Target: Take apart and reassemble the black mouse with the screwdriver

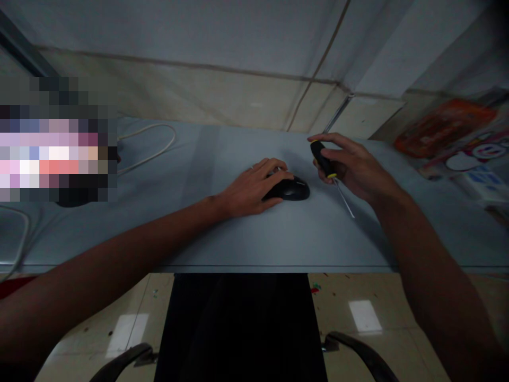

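A black computer mouse (pixel 295 189) rests on the grey table (pixel 238 239), near its middle. My left hand (pixel 258 187) lies over the mouse's left part, its fingers curled round it and a ring on one finger. To the right, my right hand (pixel 352 164) is raised above the table and grips a screwdriver (pixel 324 159) by its black and yellow handle. The metal shaft slants down and to the right, away from the mouse. Parts of the right hand's lower fingers are hidden behind the handle.
At the left, white cables (pixel 169 127) lie beside a pixelated area. Orange packaging (pixel 445 127) and other packs stand at the right end. A tiled wall (pixel 199 90) borders the table's back. Chair armrests (pixel 358 353) show below the front edge.
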A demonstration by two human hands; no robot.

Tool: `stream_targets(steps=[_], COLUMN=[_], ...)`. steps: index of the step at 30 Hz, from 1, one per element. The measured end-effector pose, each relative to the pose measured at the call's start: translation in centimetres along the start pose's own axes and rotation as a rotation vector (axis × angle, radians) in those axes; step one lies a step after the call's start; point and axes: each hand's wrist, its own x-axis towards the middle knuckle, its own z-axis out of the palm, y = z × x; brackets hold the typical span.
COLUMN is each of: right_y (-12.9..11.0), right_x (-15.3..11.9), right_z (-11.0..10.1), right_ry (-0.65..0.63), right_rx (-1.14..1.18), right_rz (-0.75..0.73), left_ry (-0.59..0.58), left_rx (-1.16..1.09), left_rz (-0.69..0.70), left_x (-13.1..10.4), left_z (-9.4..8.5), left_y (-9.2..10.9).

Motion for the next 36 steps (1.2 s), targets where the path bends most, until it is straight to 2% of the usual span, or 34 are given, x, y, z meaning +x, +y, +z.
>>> stream_targets(steps=[2, 5, 12, 14, 17, 26, 30, 32, 36], right_y=[-0.1, -0.1, 0.1, 0.3, 0.6, 1.6, 1.2, 0.7, -0.1], right_x=[-0.1, -0.4, -0.2, 0.0, 0.0, -0.1, -0.4, -1.0, -2.0], right_z=[0.4, 0.8, 1.5, 1.5, 1.4, 0.6, 0.6, 0.7, 0.6], right_ry=[0.065, 0.226, 0.625, 0.676, 0.683, 0.634, 0.655, 0.649, 0.694], right_rx=[0.054, 0.057, -0.048, -0.077, -0.134, -0.339, -0.351, -0.356, -0.356], right_rz=[-0.043, -0.185, -0.696, -0.786, -0.863, -0.913, -0.972, -0.872, -0.788], left_ry=[0.033, 0.079, 0.216, 0.213, 0.176, 0.148, 0.150, 0.158, 0.143], left_rx=[-0.010, -0.082, -0.163, -0.189, -0.211, -0.158, -0.145, -0.138, -0.151], left_rz=[0.016, -0.006, -0.071, -0.086, -0.115, -0.128, -0.105, -0.106, -0.135], left_x=[0.0, 0.2, 0.6, 0.7, 0.8, 0.5, 0.5, 0.5, 0.6], left_z=[-0.1, -0.4, -0.6, -0.7, -0.9, -0.9, -0.9, -0.9, -0.9], left_y=[0.1, 0.6, 0.8, 0.7, 0.7, 1.1, 1.0, 1.1, 1.1])
